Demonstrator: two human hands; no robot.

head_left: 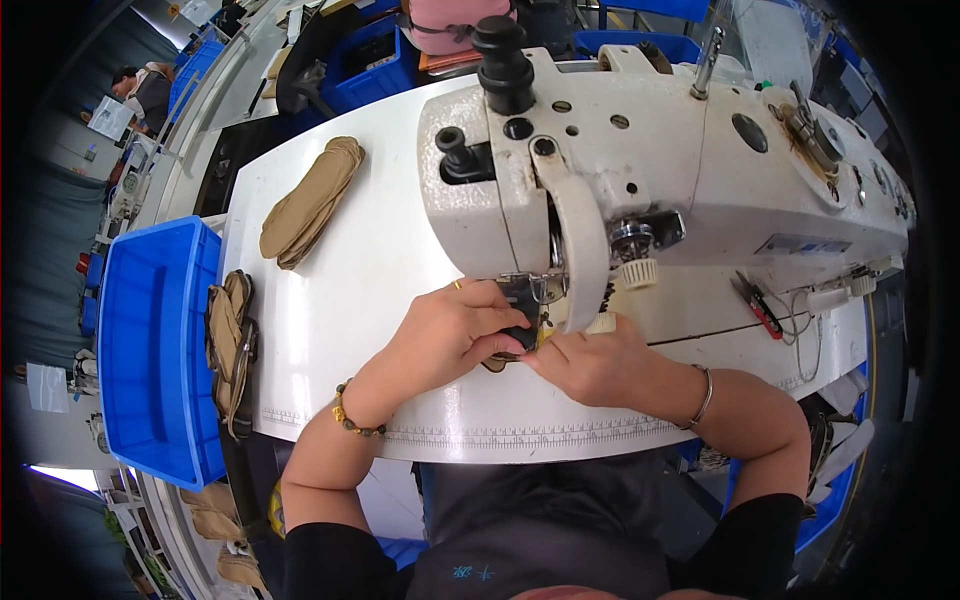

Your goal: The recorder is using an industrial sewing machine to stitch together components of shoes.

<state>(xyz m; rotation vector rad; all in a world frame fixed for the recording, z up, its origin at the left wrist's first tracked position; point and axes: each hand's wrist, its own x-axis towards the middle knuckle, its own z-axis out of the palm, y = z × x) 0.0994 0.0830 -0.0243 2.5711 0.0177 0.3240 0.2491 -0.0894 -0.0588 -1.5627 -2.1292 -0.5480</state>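
Observation:
A white sewing machine [650, 150] stands over the white table, its needle area just beyond my fingertips. My left hand [440, 335] is closed, thumb and fingers pinching a small dark fabric piece [518, 300] by the presser foot. Some tan edge of that piece shows below the fingers; the rest is hidden by my hands and the machine. Close on the right, my right hand [595, 362] has its fingers bent and pressed together at the piece's near edge, the thumb and index tips almost touching the left hand's.
A stack of tan fabric pieces [312, 203] lies at the table's left. Dark-edged tan pieces [232, 345] hang at its left edge, beside a blue bin [160, 440]. Red-handled thread snips [760, 305] lie right. Another person [152, 95] is far left.

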